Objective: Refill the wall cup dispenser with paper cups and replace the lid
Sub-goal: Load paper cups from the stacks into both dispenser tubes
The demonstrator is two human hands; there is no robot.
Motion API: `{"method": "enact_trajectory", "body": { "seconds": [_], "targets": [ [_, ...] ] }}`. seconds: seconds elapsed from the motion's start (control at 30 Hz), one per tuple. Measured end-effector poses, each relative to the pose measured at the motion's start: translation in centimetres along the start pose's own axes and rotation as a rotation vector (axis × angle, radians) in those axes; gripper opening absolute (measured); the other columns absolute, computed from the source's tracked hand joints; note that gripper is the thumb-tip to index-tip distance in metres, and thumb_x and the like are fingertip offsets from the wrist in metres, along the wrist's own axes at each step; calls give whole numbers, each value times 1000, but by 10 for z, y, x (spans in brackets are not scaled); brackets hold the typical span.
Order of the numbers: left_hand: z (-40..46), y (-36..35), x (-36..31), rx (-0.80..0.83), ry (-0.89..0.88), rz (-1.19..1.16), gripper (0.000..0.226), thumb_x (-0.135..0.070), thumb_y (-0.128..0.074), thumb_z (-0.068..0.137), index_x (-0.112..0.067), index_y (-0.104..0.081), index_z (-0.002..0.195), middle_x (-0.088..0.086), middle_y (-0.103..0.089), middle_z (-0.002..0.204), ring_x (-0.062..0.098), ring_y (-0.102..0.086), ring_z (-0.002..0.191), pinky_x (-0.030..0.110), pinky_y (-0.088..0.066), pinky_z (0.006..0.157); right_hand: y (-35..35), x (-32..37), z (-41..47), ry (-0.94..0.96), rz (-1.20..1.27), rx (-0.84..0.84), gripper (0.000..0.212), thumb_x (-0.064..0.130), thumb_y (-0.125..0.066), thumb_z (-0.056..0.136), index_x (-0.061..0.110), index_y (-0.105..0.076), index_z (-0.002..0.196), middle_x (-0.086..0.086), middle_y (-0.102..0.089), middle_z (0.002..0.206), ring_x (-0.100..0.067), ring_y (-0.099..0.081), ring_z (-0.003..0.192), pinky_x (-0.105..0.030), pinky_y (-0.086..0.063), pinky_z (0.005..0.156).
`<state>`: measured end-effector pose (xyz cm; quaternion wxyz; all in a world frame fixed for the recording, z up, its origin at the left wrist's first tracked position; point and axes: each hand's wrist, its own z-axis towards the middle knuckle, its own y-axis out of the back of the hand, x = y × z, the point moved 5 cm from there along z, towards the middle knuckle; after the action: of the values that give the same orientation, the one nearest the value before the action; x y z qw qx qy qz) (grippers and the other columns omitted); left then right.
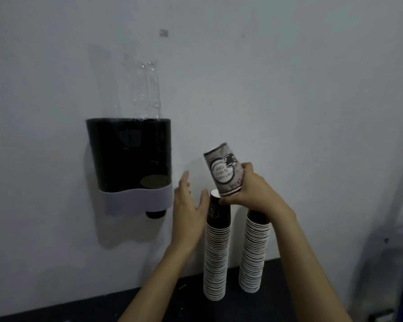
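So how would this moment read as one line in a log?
right hand: grips upside-down cup | left hand: open by left stack | dispenser: one cup at outlet

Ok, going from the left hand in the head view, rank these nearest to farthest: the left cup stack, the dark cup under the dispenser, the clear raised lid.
1. Tall left stack of brown paper cups, beside the left hand, to its right.
2. Dark cup poking out below the black wall dispenser, to its left.
3. Clear plastic lid, raised high above.
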<state>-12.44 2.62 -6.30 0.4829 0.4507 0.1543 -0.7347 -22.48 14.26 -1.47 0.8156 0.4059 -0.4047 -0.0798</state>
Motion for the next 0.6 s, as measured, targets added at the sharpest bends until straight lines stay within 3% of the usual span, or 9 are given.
{"method": "enact_trajectory", "body": {
  "seconds": [0.1,0.17,0.23,0.33,0.47,0.6],
  "targets": [
    [1,21,-32,31,59,-323,54,-36,-41,94,-32,-22,145,5,-38,146,17,-46,126,33,-42,102,17,31,-19,10,-193,197,88,35,-82,58,13,-30,125,-9,-57,116,-25,-54,100,-36,-48,84],
    [0,32,-43,95,130,-489,32,-38,-37,95,-33,-42,126,8,-52,135,22,-58,114,33,-54,86,29,56,-29,56,-224,233,95,38,-82,58,15,-26,131,-6,-54,114,-20,-51,96,-31,-44,78],
    [-1,43,-46,132,233,-626,21,-39,-36,96,-30,-49,110,6,-60,117,18,-64,93,25,-52,71,45,78,-33,110,-138,160,95,38,-81,58,17,-27,132,-5,-54,111,-21,-55,97,-32,-46,78],
    [-1,66,-44,166,374,-806,29,-38,-34,96,-21,-49,114,4,-60,106,19,-61,87,26,-49,68,59,113,-32,187,167,28,80,39,-79,61,23,-36,126,-2,-56,106,-20,-61,92,-38,-54,81],
    [11,102,-36,79,443,-754,43,-37,-34,97,-10,-48,126,13,-56,112,28,-56,106,28,-47,70,58,161,-7,256,452,-101,70,40,-75,67,23,-38,125,0,-57,100,-18,-63,88,-35,-56,78],
    [23,135,-11,-48,421,-651,46,-31,-37,97,-5,-40,134,11,-51,117,22,-52,106,34,-43,88,49,218,38,337,496,-275,70,40,-72,73,19,-33,128,-11,-58,114,-23,-59,100,-36,-52,83]
  ]
}}
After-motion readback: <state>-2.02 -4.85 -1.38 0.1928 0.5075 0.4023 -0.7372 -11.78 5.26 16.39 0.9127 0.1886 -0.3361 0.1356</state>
